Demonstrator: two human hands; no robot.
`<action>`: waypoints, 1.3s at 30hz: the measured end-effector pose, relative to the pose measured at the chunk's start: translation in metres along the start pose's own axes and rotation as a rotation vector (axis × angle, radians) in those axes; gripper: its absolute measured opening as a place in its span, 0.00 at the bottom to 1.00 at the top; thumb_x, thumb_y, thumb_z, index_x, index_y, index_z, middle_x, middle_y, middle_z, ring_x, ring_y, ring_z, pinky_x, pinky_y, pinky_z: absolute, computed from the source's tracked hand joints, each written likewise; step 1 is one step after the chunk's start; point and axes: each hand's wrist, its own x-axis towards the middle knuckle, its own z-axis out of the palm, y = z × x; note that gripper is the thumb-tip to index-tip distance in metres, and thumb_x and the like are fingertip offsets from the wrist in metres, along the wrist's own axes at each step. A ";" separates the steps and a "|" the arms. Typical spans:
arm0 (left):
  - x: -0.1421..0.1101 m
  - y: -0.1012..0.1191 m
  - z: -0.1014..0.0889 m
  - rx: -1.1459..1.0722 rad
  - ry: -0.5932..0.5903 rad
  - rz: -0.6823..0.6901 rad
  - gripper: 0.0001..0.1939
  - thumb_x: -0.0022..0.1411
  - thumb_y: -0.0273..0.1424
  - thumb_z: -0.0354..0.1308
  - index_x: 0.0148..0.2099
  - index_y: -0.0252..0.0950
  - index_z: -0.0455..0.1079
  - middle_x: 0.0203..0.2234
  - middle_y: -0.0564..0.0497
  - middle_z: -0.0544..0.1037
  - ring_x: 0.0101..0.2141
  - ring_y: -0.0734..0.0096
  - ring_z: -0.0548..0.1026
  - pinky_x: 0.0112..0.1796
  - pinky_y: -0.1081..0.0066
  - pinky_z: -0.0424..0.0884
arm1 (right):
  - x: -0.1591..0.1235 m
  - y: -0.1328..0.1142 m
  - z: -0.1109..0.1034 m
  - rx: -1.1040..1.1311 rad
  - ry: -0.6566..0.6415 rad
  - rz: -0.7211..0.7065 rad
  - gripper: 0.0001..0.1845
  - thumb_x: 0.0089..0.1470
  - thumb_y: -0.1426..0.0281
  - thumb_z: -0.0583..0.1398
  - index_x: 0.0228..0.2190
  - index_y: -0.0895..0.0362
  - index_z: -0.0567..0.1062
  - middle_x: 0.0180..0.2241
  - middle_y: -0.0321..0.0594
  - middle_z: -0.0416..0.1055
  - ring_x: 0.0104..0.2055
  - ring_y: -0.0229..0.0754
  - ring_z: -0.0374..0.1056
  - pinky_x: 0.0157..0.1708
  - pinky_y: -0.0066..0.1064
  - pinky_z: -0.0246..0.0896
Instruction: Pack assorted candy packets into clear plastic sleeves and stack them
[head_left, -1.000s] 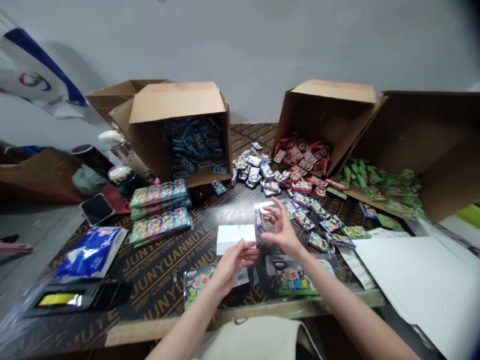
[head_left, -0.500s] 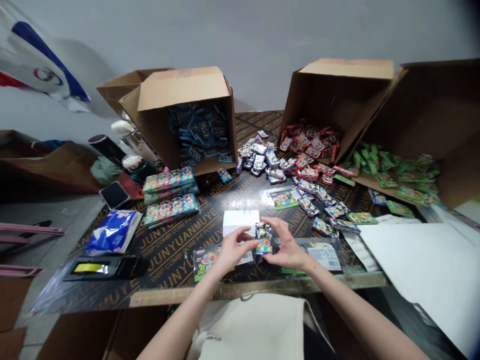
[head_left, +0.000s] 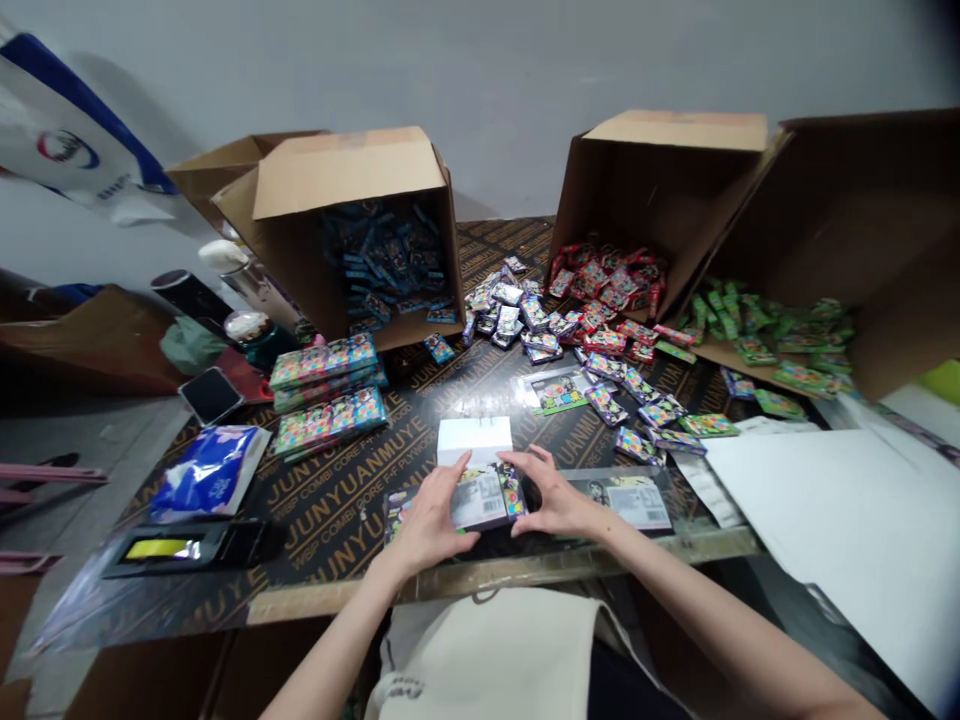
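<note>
My left hand (head_left: 431, 515) is curved round a flat printed pack (head_left: 480, 497) with a grey-and-white label, close to the table's front edge. A small purple candy box (head_left: 514, 490) with a colourful print stands against the pack's right end. My right hand (head_left: 556, 495) grips that box between fingers and thumb, top and bottom. Just behind the pack sits a white block (head_left: 474, 437), partly hidden by my fingers. Another labelled printed pack (head_left: 634, 500) lies to the right of my right hand, its left part covered.
Open cartons hold blue packets (head_left: 394, 260), red packets (head_left: 611, 275) and green packets (head_left: 795, 335). Loose purple boxes (head_left: 604, 403) lie across the middle. Stacked multicoloured packs (head_left: 330, 420), a blue pouch (head_left: 210, 472) and a tape dispenser (head_left: 187, 548) are on the left; white sheets (head_left: 817, 500) on the right.
The small purple box has gone from between my fingertips to the right end of the labelled pack. My left hand has moved left and spread round the pack; the view has shifted slightly.
</note>
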 end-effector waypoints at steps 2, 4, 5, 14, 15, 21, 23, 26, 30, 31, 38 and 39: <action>0.003 0.001 -0.002 -0.025 0.057 -0.037 0.49 0.42 0.28 0.61 0.63 0.40 0.39 0.48 0.45 0.64 0.48 0.58 0.64 0.50 0.58 0.59 | -0.001 -0.004 0.000 -0.055 0.124 0.055 0.55 0.33 0.51 0.66 0.58 0.53 0.48 0.54 0.49 0.57 0.57 0.54 0.51 0.57 0.50 0.32; 0.007 0.002 -0.002 -0.036 0.100 -0.069 0.48 0.43 0.29 0.60 0.63 0.41 0.39 0.48 0.46 0.64 0.48 0.59 0.64 0.50 0.59 0.60 | -0.002 -0.009 0.000 -0.074 0.170 0.085 0.49 0.40 0.51 0.63 0.58 0.53 0.48 0.52 0.47 0.60 0.57 0.52 0.52 0.57 0.50 0.30; 0.008 0.002 -0.002 -0.036 0.104 -0.072 0.48 0.43 0.29 0.60 0.63 0.41 0.38 0.48 0.46 0.64 0.48 0.59 0.64 0.50 0.59 0.60 | -0.002 -0.011 -0.001 -0.061 0.136 0.072 0.44 0.46 0.53 0.60 0.58 0.53 0.47 0.51 0.46 0.62 0.56 0.49 0.54 0.57 0.49 0.29; 0.009 -0.010 0.026 0.079 -0.057 -0.022 0.44 0.41 0.27 0.59 0.62 0.41 0.47 0.49 0.45 0.64 0.50 0.55 0.62 0.52 0.57 0.57 | 0.049 0.114 -0.112 -0.457 0.681 0.641 0.38 0.47 0.54 0.59 0.56 0.54 0.54 0.57 0.52 0.50 0.60 0.57 0.41 0.52 0.51 0.38; 0.007 -0.013 0.030 0.096 -0.069 -0.025 0.44 0.40 0.27 0.59 0.61 0.42 0.49 0.50 0.45 0.64 0.51 0.54 0.61 0.52 0.56 0.57 | 0.055 0.133 -0.127 -0.464 0.715 0.753 0.41 0.44 0.53 0.60 0.56 0.55 0.54 0.58 0.54 0.47 0.59 0.60 0.40 0.51 0.54 0.38; 0.002 -0.022 0.035 0.069 -0.065 -0.067 0.45 0.38 0.26 0.61 0.60 0.45 0.52 0.50 0.46 0.64 0.52 0.53 0.60 0.53 0.55 0.56 | 0.070 0.172 -0.160 -0.178 0.631 0.753 0.31 0.35 0.59 0.64 0.43 0.59 0.70 0.46 0.54 0.63 0.53 0.61 0.50 0.51 0.53 0.37; 0.004 -0.017 0.025 -0.001 -0.028 -0.083 0.43 0.38 0.29 0.64 0.59 0.46 0.55 0.51 0.46 0.64 0.52 0.52 0.60 0.53 0.54 0.56 | 0.069 0.161 -0.155 -0.103 0.627 0.718 0.23 0.37 0.59 0.63 0.35 0.59 0.73 0.42 0.52 0.66 0.51 0.59 0.53 0.51 0.50 0.42; 0.016 -0.002 0.009 -0.218 0.101 -0.168 0.33 0.45 0.35 0.62 0.55 0.42 0.61 0.50 0.45 0.66 0.51 0.55 0.63 0.52 0.56 0.57 | 0.067 0.126 -0.128 0.088 0.563 0.657 0.21 0.43 0.55 0.59 0.33 0.60 0.73 0.37 0.49 0.69 0.45 0.54 0.62 0.45 0.44 0.55; 0.045 0.020 0.003 -0.777 0.212 -0.389 0.24 0.53 0.40 0.57 0.50 0.34 0.67 0.42 0.44 0.74 0.42 0.62 0.71 0.43 0.65 0.66 | 0.052 0.049 -0.055 0.514 0.312 0.590 0.26 0.54 0.51 0.49 0.36 0.60 0.73 0.30 0.47 0.73 0.29 0.45 0.70 0.29 0.36 0.65; 0.051 0.023 0.004 -0.910 0.221 -0.415 0.22 0.53 0.41 0.57 0.47 0.32 0.69 0.39 0.44 0.75 0.39 0.64 0.72 0.41 0.67 0.67 | 0.046 0.030 -0.037 0.775 0.208 0.595 0.27 0.54 0.51 0.49 0.36 0.61 0.73 0.31 0.48 0.73 0.28 0.45 0.70 0.27 0.35 0.66; 0.054 0.029 0.003 -1.185 0.196 -0.496 0.17 0.48 0.41 0.61 0.29 0.28 0.74 0.21 0.49 0.76 0.22 0.72 0.71 0.30 0.72 0.65 | 0.019 -0.024 -0.010 0.498 0.276 0.284 0.41 0.38 0.59 0.66 0.53 0.56 0.60 0.54 0.48 0.59 0.54 0.53 0.57 0.52 0.46 0.52; 0.051 0.030 0.003 -1.162 0.157 -0.495 0.17 0.48 0.41 0.61 0.29 0.28 0.74 0.20 0.49 0.76 0.21 0.73 0.70 0.29 0.72 0.65 | 0.019 -0.025 -0.014 0.373 0.268 0.189 0.47 0.35 0.61 0.68 0.56 0.54 0.56 0.57 0.47 0.52 0.58 0.53 0.49 0.56 0.46 0.45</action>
